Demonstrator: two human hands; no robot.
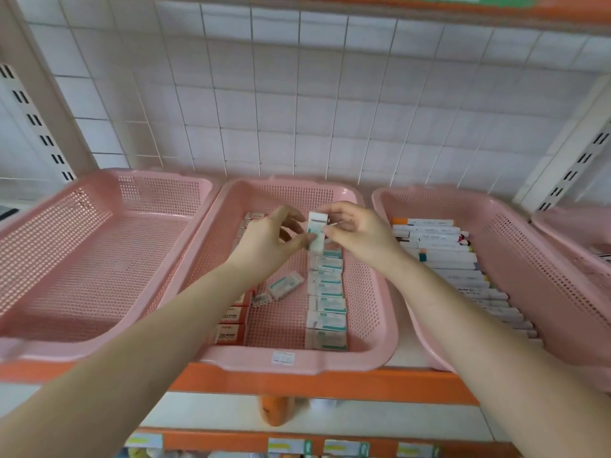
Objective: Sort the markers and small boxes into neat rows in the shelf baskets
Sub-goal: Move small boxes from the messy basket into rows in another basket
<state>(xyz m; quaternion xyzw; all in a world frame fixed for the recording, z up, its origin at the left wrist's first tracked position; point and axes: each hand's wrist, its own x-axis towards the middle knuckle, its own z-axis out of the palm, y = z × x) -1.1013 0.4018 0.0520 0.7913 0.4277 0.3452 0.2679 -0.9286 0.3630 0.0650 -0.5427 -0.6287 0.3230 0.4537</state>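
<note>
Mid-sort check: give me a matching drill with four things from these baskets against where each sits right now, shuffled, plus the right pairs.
Things
1. held box
2. markers
3. loose box
4. orange-labelled boxes

Places
A. lined up along the left wall of the middle basket
B. upright above the middle basket, pinched between the left hand and the right hand
C. lying askew on the middle basket's floor
D. side by side in a row in the right basket

Pairs: 1-B, 2-D, 3-C, 4-A
</note>
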